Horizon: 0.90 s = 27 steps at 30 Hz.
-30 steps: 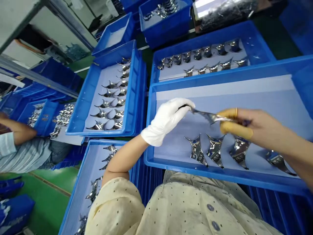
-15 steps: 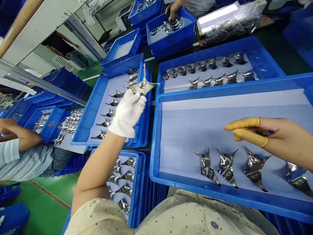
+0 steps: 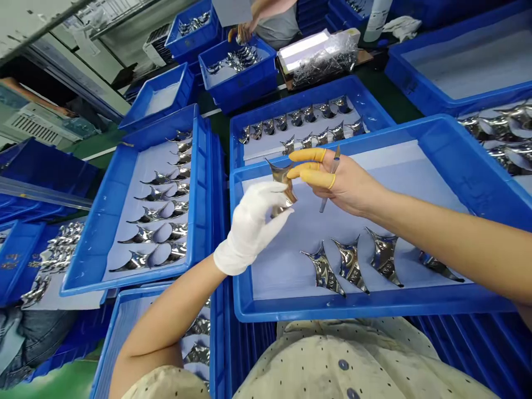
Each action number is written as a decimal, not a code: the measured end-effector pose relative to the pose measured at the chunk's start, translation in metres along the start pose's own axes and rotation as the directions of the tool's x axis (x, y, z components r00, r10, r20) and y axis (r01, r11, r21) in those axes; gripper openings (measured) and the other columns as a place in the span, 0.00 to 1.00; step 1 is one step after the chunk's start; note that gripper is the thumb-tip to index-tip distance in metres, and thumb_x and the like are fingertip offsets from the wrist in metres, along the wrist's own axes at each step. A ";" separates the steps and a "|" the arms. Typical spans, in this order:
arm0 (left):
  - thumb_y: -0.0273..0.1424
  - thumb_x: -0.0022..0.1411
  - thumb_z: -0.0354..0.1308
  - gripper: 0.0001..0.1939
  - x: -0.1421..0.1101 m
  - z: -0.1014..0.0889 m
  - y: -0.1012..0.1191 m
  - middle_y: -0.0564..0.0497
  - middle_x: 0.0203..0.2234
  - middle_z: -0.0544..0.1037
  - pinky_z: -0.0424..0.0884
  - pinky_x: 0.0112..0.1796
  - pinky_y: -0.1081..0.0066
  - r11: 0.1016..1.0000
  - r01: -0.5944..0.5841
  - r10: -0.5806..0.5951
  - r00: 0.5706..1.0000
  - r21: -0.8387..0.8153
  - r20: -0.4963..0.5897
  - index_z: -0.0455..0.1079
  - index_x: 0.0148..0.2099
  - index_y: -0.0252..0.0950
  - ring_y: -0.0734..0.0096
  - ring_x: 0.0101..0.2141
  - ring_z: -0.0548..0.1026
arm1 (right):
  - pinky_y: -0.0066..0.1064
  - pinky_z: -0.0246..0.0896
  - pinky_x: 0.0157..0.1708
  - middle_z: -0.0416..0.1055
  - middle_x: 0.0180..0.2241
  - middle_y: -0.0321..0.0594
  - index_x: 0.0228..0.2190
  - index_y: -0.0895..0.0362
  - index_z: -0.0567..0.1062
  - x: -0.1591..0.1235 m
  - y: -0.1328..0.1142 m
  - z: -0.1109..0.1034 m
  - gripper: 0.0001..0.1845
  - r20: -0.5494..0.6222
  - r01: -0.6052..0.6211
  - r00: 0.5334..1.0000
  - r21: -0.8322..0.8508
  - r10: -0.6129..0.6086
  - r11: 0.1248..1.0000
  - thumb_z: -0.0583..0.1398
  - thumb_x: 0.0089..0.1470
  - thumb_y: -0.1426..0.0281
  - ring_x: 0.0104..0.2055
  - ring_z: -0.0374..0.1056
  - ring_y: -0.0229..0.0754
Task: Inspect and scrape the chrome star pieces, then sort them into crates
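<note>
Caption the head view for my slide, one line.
Over a blue tray, the white-gloved left hand holds a shiny metal piece, the yellow finger-covered right hand up against it.

Has smooth, dark green flooring (image 3: 105, 143) to the right of the white slatted vent panel (image 3: 35, 128), crossed by a straight white line (image 3: 100, 154); shows brighter green floor (image 3: 62, 381) well below that vent. Carries a slanting grey metal beam (image 3: 93, 86) above and right of it, pale flat panelling (image 3: 135, 39) farther right, a long grey metal rail (image 3: 45, 194) below.
</note>
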<state>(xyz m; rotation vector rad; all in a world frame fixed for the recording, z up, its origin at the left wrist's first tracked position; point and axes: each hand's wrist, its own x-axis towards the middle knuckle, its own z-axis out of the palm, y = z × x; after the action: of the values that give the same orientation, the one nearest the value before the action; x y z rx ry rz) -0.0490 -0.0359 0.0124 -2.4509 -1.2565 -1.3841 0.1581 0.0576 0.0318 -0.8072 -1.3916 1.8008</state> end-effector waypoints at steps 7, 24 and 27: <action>0.20 0.72 0.63 0.17 -0.017 0.029 0.000 0.42 0.52 0.84 0.84 0.54 0.63 0.944 -0.329 0.327 0.943 0.011 0.063 0.71 0.59 0.39 0.65 0.54 0.83 | 0.30 0.64 0.30 0.76 0.38 0.37 0.41 0.52 0.74 -0.021 0.009 -0.015 0.24 -0.117 0.239 0.958 -0.177 -0.262 0.955 0.77 0.45 0.66 0.35 0.69 0.38; 0.50 0.73 0.65 0.19 0.004 0.047 0.039 0.51 0.31 0.81 0.74 0.38 0.66 0.986 0.139 -0.144 0.988 -0.096 -0.053 0.74 0.41 0.39 0.67 0.33 0.78 | 0.29 0.47 0.22 0.76 0.33 0.31 0.32 0.53 0.67 -0.052 0.025 -0.029 0.26 -0.072 0.377 0.917 -0.172 -0.393 0.910 0.79 0.46 0.65 0.21 0.48 0.27; 0.52 0.73 0.65 0.21 0.003 0.049 0.040 0.52 0.30 0.79 0.73 0.37 0.65 0.980 0.179 -0.184 0.982 -0.089 -0.050 0.74 0.40 0.39 0.67 0.31 0.76 | 0.29 0.49 0.23 0.73 0.32 0.31 0.32 0.54 0.70 -0.052 0.028 -0.031 0.23 -0.079 0.355 0.924 -0.186 -0.374 0.916 0.79 0.47 0.64 0.23 0.51 0.29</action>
<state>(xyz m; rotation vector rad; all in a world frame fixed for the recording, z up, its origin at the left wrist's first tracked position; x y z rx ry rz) 0.0130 -0.0404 -0.0020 -2.3800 -1.4702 -1.5706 0.2079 0.0265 -0.0001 -0.6691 -1.5195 1.3453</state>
